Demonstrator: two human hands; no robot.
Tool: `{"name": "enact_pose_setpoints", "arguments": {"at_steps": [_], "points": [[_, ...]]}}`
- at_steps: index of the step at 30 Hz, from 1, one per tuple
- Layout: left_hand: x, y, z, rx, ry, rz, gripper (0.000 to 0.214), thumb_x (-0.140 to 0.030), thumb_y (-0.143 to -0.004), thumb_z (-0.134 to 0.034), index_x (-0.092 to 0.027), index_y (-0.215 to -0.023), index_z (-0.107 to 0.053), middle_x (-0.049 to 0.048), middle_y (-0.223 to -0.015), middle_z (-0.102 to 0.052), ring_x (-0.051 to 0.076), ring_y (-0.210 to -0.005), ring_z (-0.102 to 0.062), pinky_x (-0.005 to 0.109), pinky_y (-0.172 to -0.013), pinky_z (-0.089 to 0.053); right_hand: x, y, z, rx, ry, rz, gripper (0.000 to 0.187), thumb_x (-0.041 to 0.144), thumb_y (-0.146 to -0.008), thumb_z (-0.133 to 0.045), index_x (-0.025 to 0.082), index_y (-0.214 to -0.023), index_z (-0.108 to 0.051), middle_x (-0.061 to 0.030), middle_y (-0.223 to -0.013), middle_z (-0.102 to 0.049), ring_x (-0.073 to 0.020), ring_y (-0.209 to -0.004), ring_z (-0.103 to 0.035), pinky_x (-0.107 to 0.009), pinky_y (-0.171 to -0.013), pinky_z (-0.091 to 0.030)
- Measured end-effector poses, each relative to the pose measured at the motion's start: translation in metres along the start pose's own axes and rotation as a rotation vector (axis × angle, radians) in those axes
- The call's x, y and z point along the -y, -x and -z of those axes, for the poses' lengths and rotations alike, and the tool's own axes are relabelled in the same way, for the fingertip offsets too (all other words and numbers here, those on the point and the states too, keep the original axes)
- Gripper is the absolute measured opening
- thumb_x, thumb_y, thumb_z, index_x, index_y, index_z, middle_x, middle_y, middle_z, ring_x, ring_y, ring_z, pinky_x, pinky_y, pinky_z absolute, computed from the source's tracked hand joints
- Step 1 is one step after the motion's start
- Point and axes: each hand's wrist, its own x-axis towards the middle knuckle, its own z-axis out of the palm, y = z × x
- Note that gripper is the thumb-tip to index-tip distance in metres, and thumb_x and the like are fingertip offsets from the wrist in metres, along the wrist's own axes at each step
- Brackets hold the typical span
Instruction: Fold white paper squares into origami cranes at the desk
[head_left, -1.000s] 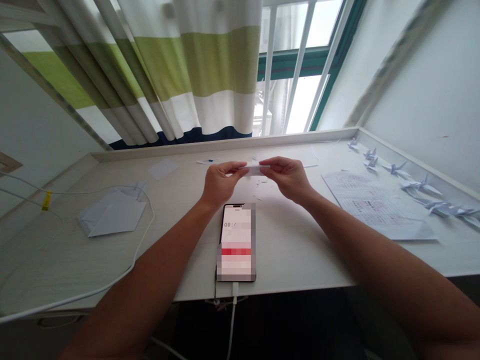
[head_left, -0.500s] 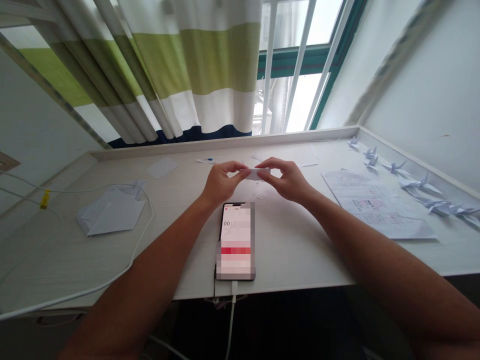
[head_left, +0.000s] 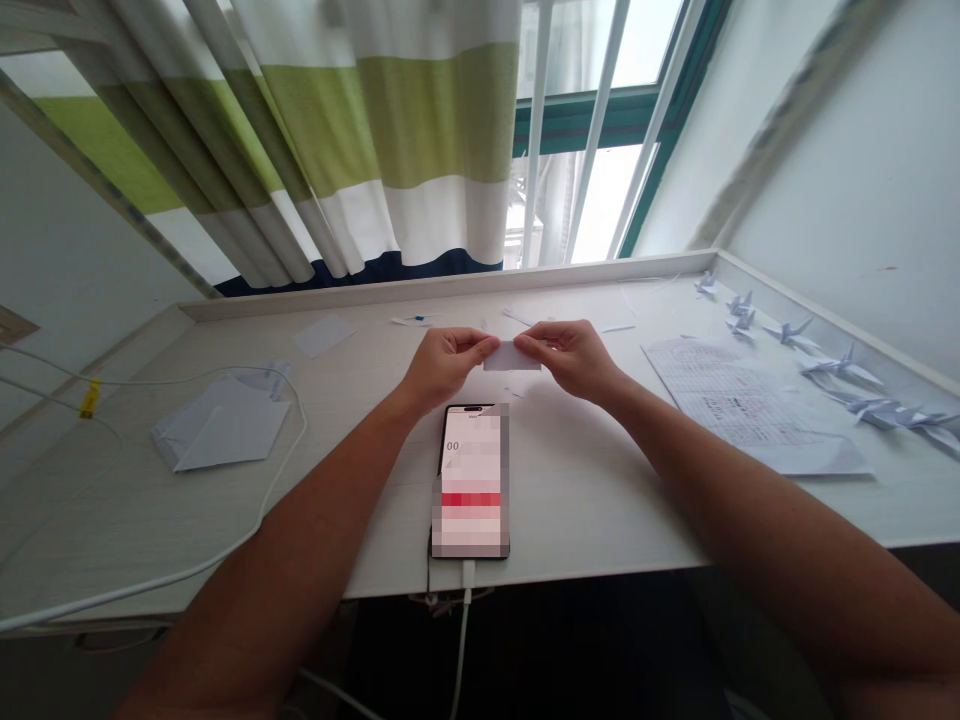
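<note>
A small folded piece of white paper (head_left: 511, 356) is held just above the pale desk (head_left: 585, 500), beyond a phone. My left hand (head_left: 442, 367) pinches its left end with fingers closed. My right hand (head_left: 568, 358) pinches its right end, also closed. The paper hangs with its flat face tilted toward me. The phone (head_left: 471, 480) lies on the desk just below my hands, with its screen lit and a white cable plugged into its near end.
A stack of white sheets (head_left: 221, 425) lies at the left, looped by a white cable (head_left: 277, 490). A printed sheet (head_left: 750, 405) lies at the right. Several folded paper cranes (head_left: 840, 370) line the right edge. Paper scraps lie near the window and striped curtain (head_left: 375, 140).
The paper has turned from a thin edge-on strip to show its flat face, and both hands shifted slightly while keeping their pinch.
</note>
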Motion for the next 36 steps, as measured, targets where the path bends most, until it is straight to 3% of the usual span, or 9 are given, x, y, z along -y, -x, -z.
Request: {"name": "enact_pose_setpoints", "arguments": {"at_steps": [5,10,18,23,29,36], "points": [[-0.005,0.001,0.0,0.039,-0.045,-0.002,0.036,-0.052,-0.083,-0.082,-0.017,-0.082,-0.083,0.0045,-0.071,-0.071,0.015,-0.069,-0.06,0.029,-0.067,-0.048,-0.001,-0.001,-0.001,0.013,-0.13,-0.101,0.036,0.052,-0.076,-0.089,0.017,-0.085,-0.084,-0.0063,-0.078,-0.078,-0.0185,-0.072,-0.065,-0.035,-0.069,-0.052],[-0.006,0.004,-0.004,0.045,0.01,0.03,0.037,-0.05,-0.074,-0.09,-0.018,-0.09,-0.084,0.0087,-0.086,-0.081,0.019,-0.077,-0.07,0.032,-0.072,-0.054,0.0,0.0,-0.002,0.03,-0.171,-0.154,0.039,0.052,-0.07,-0.094,0.018,-0.085,-0.084,-0.0076,-0.081,-0.079,-0.0203,-0.076,-0.068,-0.036,-0.071,-0.053],[-0.003,0.002,-0.002,0.021,0.037,0.034,0.032,-0.045,-0.073,-0.091,-0.017,-0.087,-0.085,0.009,-0.085,-0.081,0.02,-0.077,-0.072,0.033,-0.072,-0.056,0.003,-0.002,0.01,0.122,-0.078,-0.145,0.047,0.064,-0.09,-0.074,0.018,-0.085,-0.083,-0.0044,-0.074,-0.072,-0.0155,-0.068,-0.057,-0.033,-0.064,-0.044],[-0.003,0.002,0.0,0.064,0.059,0.082,0.032,-0.043,-0.071,-0.092,-0.016,-0.087,-0.085,0.0093,-0.082,-0.08,0.018,-0.072,-0.069,0.032,-0.069,-0.055,0.005,-0.003,0.017,0.198,-0.007,-0.126,0.038,0.055,-0.086,-0.08,0.018,-0.09,-0.084,-0.0055,-0.079,-0.075,-0.0166,-0.072,-0.06,-0.034,-0.065,-0.046],[-0.006,0.003,0.002,0.125,0.057,0.103,0.035,-0.044,-0.073,-0.092,-0.015,-0.091,-0.085,0.0102,-0.082,-0.08,0.018,-0.071,-0.069,0.033,-0.068,-0.056,0.005,-0.003,0.017,0.158,0.034,-0.102,0.032,0.051,-0.083,-0.082,0.019,-0.084,-0.083,-0.0047,-0.076,-0.074,-0.0164,-0.069,-0.059,-0.034,-0.061,-0.046],[-0.007,0.005,-0.001,0.096,-0.015,0.099,0.034,-0.048,-0.076,-0.089,-0.016,-0.088,-0.084,0.0086,-0.079,-0.078,0.016,-0.066,-0.065,0.03,-0.061,-0.053,0.005,-0.002,0.013,0.163,0.084,-0.097,0.027,0.045,-0.086,-0.08,0.019,-0.085,-0.084,-0.0055,-0.075,-0.076,-0.0178,-0.069,-0.063,-0.034,-0.062,-0.049]]}}
